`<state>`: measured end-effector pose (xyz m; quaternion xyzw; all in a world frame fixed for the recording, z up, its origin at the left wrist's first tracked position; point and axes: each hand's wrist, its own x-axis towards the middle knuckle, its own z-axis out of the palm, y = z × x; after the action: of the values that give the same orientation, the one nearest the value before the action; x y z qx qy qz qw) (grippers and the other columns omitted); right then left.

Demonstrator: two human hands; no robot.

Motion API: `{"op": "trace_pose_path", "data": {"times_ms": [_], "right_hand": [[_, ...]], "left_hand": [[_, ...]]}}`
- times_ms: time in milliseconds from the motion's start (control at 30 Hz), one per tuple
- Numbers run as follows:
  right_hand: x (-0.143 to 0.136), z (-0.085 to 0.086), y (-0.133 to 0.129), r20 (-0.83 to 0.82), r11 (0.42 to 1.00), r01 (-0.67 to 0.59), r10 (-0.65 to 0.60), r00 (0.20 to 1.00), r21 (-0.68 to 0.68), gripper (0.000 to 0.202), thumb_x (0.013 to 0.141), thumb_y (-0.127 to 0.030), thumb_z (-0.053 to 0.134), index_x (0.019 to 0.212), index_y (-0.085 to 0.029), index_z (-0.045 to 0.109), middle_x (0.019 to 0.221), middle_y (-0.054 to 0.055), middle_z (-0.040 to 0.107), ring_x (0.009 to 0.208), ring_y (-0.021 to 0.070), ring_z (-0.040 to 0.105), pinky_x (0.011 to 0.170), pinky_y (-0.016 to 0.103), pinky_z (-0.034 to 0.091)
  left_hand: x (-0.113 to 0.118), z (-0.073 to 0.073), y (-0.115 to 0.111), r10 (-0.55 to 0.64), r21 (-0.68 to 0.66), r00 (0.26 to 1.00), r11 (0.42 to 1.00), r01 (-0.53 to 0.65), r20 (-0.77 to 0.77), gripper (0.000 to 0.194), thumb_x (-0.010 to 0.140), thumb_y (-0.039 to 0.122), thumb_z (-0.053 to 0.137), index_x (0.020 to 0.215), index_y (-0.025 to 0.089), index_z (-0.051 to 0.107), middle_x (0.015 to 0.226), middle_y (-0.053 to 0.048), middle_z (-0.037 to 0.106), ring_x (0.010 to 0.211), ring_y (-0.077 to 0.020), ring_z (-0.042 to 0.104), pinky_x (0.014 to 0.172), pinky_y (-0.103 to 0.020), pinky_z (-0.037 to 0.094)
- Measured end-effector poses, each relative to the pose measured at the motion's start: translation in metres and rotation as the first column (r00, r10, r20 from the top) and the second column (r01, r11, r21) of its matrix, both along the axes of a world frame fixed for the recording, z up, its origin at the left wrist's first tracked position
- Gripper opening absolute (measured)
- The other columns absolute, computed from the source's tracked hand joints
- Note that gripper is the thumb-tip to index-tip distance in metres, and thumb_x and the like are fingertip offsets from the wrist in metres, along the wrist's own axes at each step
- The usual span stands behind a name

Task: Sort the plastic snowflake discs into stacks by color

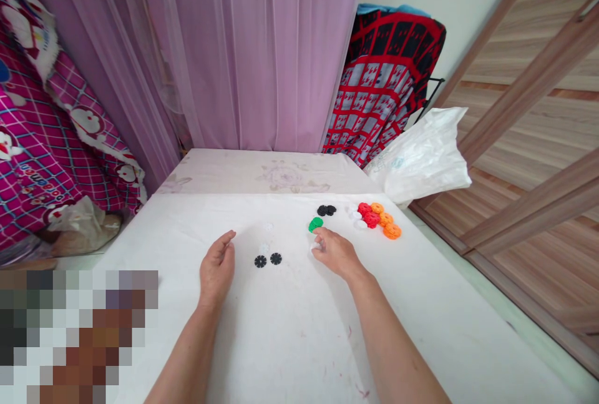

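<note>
My left hand (218, 266) is held over the left part of the white-covered table, thumb and fingers apart, with nothing in it. To its right lie two black snowflake discs (276, 258) side by side. Just beyond them are faint white snowflake discs (264, 246), hard to make out against the cloth. My right hand (337, 255) is curled, its thumb and fingertips around a small white piece (315, 246) that looks like a white snowflake disc. Close by its fingertips sits a small pile of green discs (316, 224). Black discs (326, 210) lie in a pile behind the green ones.
On the right of the table are red discs (372, 220), orange discs (392, 231) and more white discs (360, 224). A white plastic bag (421, 157) stands at the back right edge. Purple curtains (262, 48) hang behind, and a wooden wardrobe (528, 142) is on the right.
</note>
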<state>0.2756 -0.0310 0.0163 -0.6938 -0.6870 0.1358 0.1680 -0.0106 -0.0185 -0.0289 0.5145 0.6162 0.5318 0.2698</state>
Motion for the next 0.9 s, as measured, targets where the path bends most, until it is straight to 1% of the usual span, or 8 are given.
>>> {"op": "trace_pose_path", "data": {"times_ms": [67, 167, 267, 367, 567, 700, 800, 900], "right_hand": [[0.003, 0.002, 0.001, -0.021, 0.999, 0.009, -0.009, 1.000, 0.030, 0.038, 0.073, -0.021, 0.060, 0.111, -0.024, 0.058, 0.100, -0.001, 0.068, 0.081, 0.0141, 0.061, 0.073, 0.025, 0.042], [0.002, 0.008, 0.003, -0.061, 0.991, 0.035, -0.027, 0.998, 0.128, 0.029, 0.077, -0.020, 0.056, 0.105, -0.024, 0.061, 0.099, -0.001, 0.068, 0.076, 0.0135, 0.060, 0.072, 0.026, 0.043], [-0.011, 0.015, 0.011, -0.093, 0.982, 0.012, 0.005, 0.996, 0.188, 0.023, 0.080, -0.015, 0.049, 0.096, -0.023, 0.065, 0.095, 0.000, 0.069, 0.074, 0.0131, 0.060, 0.073, 0.026, 0.043], [-0.036, 0.018, 0.027, -0.074, 0.983, -0.081, 0.094, 0.993, 0.164, 0.025, 0.080, -0.012, 0.049, 0.095, -0.022, 0.066, 0.098, 0.002, 0.070, 0.077, 0.0134, 0.062, 0.078, 0.026, 0.044], [-0.083, 0.013, 0.063, -0.003, 0.976, -0.215, 0.215, 0.977, 0.043, 0.034, 0.079, -0.010, 0.054, 0.109, -0.022, 0.065, 0.119, 0.004, 0.065, 0.093, 0.0146, 0.062, 0.088, 0.026, 0.043], [-0.098, 0.006, 0.074, 0.073, 0.958, -0.286, 0.286, 0.955, -0.009, 0.037, 0.080, -0.015, 0.054, 0.115, -0.024, 0.063, 0.117, 0.003, 0.066, 0.107, 0.0188, 0.058, 0.091, 0.029, 0.042], [-0.104, 0.002, 0.075, 0.123, 0.954, -0.299, 0.298, 0.947, -0.010, 0.033, 0.082, -0.018, 0.053, 0.112, -0.023, 0.064, 0.112, 0.005, 0.067, 0.106, 0.0199, 0.058, 0.089, 0.029, 0.042], [-0.108, 0.000, 0.072, 0.131, 0.966, -0.258, 0.255, 0.958, 0.012, 0.032, 0.081, -0.019, 0.053, 0.111, -0.021, 0.063, 0.111, 0.007, 0.066, 0.104, 0.0199, 0.058, 0.088, 0.029, 0.042]], "left_hand": [[0.000, -0.002, 0.001, 0.000, 0.000, 1.000, 1.000, 0.000, 0.003, 0.031, 0.084, 0.034, 0.051, 0.108, 0.024, 0.068, 0.120, -0.004, 0.068, 0.117, -0.0205, 0.059, 0.109, -0.041, 0.039], [-0.001, -0.004, 0.001, -0.002, 0.004, 1.000, 1.000, 0.002, 0.000, 0.032, 0.084, 0.034, 0.051, 0.109, 0.023, 0.068, 0.120, -0.004, 0.068, 0.117, -0.0205, 0.059, 0.109, -0.041, 0.039], [0.000, -0.003, 0.001, -0.001, 0.011, 1.000, 1.000, 0.001, 0.005, 0.032, 0.084, 0.033, 0.051, 0.108, 0.023, 0.068, 0.120, -0.004, 0.068, 0.116, -0.0204, 0.060, 0.108, -0.041, 0.040], [0.002, -0.002, 0.000, 0.010, 0.023, 1.000, 1.000, -0.011, 0.025, 0.030, 0.084, 0.033, 0.051, 0.106, 0.023, 0.069, 0.119, -0.004, 0.069, 0.115, -0.0203, 0.060, 0.108, -0.041, 0.040], [0.002, -0.005, 0.001, 0.014, 0.033, 0.998, 0.999, -0.016, 0.061, 0.030, 0.084, 0.033, 0.051, 0.107, 0.023, 0.068, 0.119, -0.004, 0.069, 0.115, -0.0202, 0.060, 0.108, -0.041, 0.041], [0.001, -0.010, 0.002, 0.010, 0.026, 0.998, 1.000, -0.011, 0.063, 0.030, 0.083, 0.033, 0.052, 0.107, 0.024, 0.068, 0.119, -0.005, 0.068, 0.116, -0.0207, 0.060, 0.108, -0.042, 0.040], [0.001, -0.011, 0.003, 0.007, 0.027, 0.998, 1.000, -0.008, 0.058, 0.030, 0.083, 0.033, 0.051, 0.107, 0.023, 0.068, 0.120, -0.005, 0.068, 0.115, -0.0209, 0.060, 0.108, -0.042, 0.040], [0.001, -0.009, 0.003, 0.004, 0.036, 0.998, 0.999, -0.007, 0.059, 0.030, 0.083, 0.033, 0.052, 0.106, 0.023, 0.068, 0.119, -0.005, 0.069, 0.115, -0.0205, 0.060, 0.107, -0.041, 0.041]]}}
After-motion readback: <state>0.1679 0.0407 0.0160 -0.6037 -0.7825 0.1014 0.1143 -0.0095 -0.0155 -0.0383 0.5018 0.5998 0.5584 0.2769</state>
